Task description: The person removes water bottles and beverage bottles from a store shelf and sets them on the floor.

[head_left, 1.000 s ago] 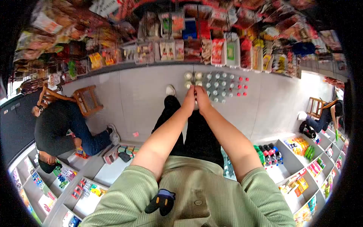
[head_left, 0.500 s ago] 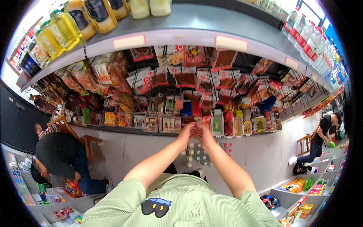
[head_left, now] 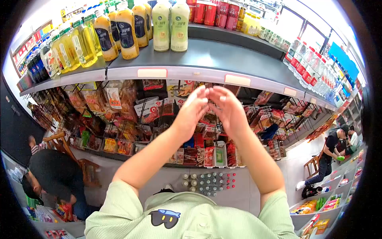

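Note:
My left hand [head_left: 193, 110] and my right hand [head_left: 229, 112] are raised in front of the shelf, with the fingers stretched out and tips close together. A gap shows between the palms, and I see nothing held in either hand. Behind them hang packaged snacks [head_left: 151, 113] on hooks, partly hidden by my hands and forearms. Above the fingertips runs the shelf edge with a blank label [head_left: 237, 80]. On the shelf top, to the left of my hands, stand two pale green bottles [head_left: 179, 28].
Yellow-and-navy bottles [head_left: 126, 36] and clear yellow bottles [head_left: 83, 46] stand farther left; red-labelled water bottles [head_left: 308, 69] are at right. Several bottles [head_left: 207, 183] stand on the floor before me. One person [head_left: 55, 171] bends low at left; another person [head_left: 331, 149] sits at right holding something green.
Both my hands have risen from floor-bottle height to near the shelf edge, moving a little apart. My view has tilted up, showing more of the shelf top.

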Demonstrator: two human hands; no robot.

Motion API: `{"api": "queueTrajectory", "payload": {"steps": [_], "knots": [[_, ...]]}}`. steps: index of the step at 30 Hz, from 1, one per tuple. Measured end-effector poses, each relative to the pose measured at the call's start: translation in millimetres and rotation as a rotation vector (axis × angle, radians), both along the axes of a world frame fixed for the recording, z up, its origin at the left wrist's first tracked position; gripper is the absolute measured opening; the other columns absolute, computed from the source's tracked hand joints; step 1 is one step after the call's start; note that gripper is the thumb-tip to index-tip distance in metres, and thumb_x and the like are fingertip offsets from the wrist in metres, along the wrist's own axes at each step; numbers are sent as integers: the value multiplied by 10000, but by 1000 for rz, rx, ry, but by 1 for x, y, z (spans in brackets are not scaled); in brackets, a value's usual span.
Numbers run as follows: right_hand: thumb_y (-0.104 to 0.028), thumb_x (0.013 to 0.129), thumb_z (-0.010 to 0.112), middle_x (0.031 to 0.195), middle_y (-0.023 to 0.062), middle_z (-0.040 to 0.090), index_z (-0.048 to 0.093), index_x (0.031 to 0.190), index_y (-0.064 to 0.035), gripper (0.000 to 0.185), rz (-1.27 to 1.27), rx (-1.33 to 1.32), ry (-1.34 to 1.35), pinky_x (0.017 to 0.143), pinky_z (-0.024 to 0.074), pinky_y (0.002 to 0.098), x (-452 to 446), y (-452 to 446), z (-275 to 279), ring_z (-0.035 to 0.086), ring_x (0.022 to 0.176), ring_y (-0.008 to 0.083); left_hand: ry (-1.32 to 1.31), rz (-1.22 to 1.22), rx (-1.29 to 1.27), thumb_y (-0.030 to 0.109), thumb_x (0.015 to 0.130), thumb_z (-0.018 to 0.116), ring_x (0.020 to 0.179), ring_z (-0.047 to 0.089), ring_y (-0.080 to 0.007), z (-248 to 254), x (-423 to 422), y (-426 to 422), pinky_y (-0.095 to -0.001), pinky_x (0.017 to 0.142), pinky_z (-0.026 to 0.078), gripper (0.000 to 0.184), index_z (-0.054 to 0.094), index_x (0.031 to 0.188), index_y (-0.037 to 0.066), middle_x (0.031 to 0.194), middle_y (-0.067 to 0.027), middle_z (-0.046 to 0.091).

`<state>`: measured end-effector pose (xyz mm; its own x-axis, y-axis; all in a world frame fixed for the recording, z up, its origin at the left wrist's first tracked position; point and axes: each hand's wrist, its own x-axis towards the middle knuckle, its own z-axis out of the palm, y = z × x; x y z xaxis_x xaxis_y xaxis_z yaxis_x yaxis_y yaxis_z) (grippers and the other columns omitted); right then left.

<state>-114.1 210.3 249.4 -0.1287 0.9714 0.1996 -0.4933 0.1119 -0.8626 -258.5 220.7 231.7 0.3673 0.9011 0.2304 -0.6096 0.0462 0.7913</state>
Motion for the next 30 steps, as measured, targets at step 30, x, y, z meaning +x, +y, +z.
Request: {"api": "queueTrajectory", "payload": {"steps": [30], "knots": [[-532,769,458,1198,98,458,453,1228,-154,595,-220,84,-324,1001,230,449,-99,184,121,383,1119,263,204,358,226,372,868,404,945,506,-203,116,-45,192,-353,806,409,459,445,1198,56,1036,-97,534]]}}
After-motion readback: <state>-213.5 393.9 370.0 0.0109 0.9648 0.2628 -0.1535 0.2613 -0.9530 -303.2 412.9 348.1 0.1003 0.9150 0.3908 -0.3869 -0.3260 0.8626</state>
